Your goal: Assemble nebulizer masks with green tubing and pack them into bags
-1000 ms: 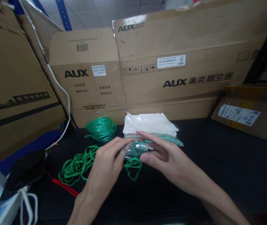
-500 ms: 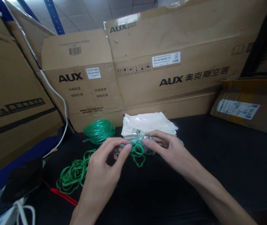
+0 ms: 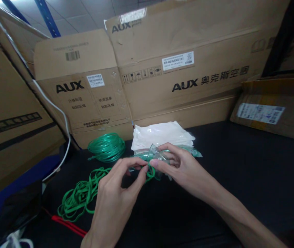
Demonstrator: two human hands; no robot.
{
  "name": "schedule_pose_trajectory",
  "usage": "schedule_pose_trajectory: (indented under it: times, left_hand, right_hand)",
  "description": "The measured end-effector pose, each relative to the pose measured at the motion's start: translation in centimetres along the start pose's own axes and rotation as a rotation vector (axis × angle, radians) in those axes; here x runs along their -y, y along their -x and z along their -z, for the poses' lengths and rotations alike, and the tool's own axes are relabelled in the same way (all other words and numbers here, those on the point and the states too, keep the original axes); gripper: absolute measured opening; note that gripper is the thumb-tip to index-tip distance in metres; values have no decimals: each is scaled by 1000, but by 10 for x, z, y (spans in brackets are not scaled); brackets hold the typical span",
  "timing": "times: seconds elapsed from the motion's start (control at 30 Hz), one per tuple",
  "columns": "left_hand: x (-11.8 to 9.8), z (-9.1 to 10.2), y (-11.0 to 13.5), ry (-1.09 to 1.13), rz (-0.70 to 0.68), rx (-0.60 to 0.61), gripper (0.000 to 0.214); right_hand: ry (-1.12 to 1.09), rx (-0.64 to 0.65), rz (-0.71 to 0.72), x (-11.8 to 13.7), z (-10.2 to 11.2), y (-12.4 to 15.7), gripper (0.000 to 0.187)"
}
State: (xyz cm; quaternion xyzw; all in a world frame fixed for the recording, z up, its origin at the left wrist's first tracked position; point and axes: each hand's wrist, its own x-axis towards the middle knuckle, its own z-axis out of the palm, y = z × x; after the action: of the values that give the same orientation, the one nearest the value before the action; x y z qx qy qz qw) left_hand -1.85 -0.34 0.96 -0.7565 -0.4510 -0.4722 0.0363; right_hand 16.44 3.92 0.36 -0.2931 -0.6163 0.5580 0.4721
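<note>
Over a black table (image 3: 240, 179), my two hands meet on a clear plastic mask (image 3: 156, 154) with a green elastic band (image 3: 152, 172) hanging from it. My left hand (image 3: 118, 193) pinches the green band between thumb and forefinger. My right hand (image 3: 180, 168) grips the clear mask with its fingers curled round it. Just behind my hands lies a stack of white plastic bags (image 3: 159, 135).
A coil of green tubing (image 3: 107, 147) sits at the back left, and a loose heap of green elastic bands (image 3: 81, 194) with a red band (image 3: 66, 223) lies nearer. A black phone (image 3: 12, 212) lies at the left edge. Large cardboard boxes (image 3: 178, 69) wall the back and left.
The mask has been turned and lifted slightly toward the bag stack. My left hand shifted from cupping the mask to pinching the green band. The camera tilted down a little.
</note>
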Motion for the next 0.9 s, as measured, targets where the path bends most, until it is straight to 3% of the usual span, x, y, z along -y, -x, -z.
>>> schedule_pose_trajectory:
  times: [0.33,0.67,0.9]
  left_hand:
    - [-2,4,1,-89,-171,-19,9]
    - [28,9,-4,-192,-107,-57,7]
    - [8,9,-5,-30,-122,27,18]
  right_hand:
    - [121,8,69,6,-2,2,16]
    - [197,-37,54,14,2,4,20]
    - [219,-2,95,11,0,5,21]
